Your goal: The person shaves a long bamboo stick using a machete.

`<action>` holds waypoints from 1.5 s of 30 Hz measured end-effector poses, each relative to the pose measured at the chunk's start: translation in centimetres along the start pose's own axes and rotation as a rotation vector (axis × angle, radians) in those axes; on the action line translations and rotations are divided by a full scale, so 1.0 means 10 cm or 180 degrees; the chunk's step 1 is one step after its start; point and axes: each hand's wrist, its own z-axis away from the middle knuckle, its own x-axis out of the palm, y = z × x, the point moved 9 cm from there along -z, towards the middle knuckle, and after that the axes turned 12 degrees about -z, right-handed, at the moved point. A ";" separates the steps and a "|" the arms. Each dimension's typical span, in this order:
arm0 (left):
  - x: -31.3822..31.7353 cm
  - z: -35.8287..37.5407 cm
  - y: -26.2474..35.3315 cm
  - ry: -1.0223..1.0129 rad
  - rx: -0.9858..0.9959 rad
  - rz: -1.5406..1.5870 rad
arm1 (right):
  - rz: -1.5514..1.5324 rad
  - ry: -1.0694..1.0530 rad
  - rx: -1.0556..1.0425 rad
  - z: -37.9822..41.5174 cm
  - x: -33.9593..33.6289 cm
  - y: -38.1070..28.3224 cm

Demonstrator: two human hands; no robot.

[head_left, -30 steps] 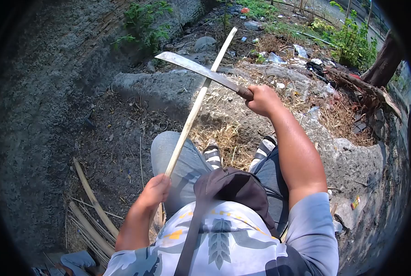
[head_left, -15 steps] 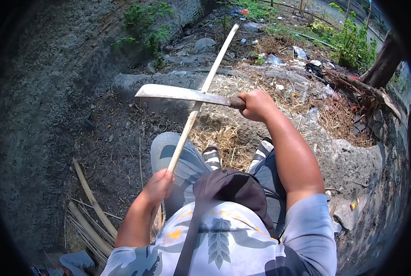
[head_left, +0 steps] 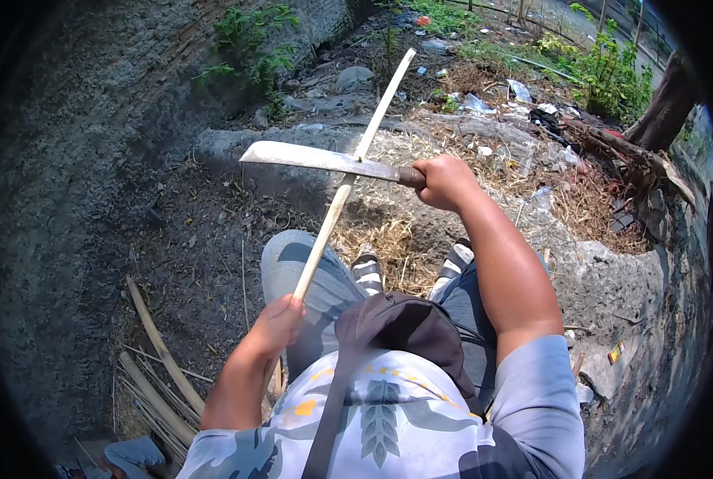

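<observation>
A pale wooden strip (head_left: 321, 239) slants up and to the right from my left hand (head_left: 278, 326), which is closed round its lower end above my left knee. My right hand (head_left: 444, 182) grips the dark handle of a long machete (head_left: 300, 155). The broad metal blade points left and lies across the strip, near the middle of its length. The blade covers a short part of the strip at the crossing.
Long cut strips (head_left: 161, 399) lie on the ground at the lower left, near another person's leg (head_left: 133, 455). A rough wall (head_left: 61, 199) rises at the left. Litter and dry grass cover the ground ahead; a tree trunk (head_left: 669, 108) stands at the right.
The strip's far end has shifted slightly down and right, and my left hand has moved slightly right. The machete blade has tilted a little and shifted slightly right. My right hand has barely moved.
</observation>
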 end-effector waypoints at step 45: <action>-0.09 0.09 -0.29 0.0044 -0.0122 0.0349 | 0.0337 -0.0019 -0.0252 0.06 0.08 -0.18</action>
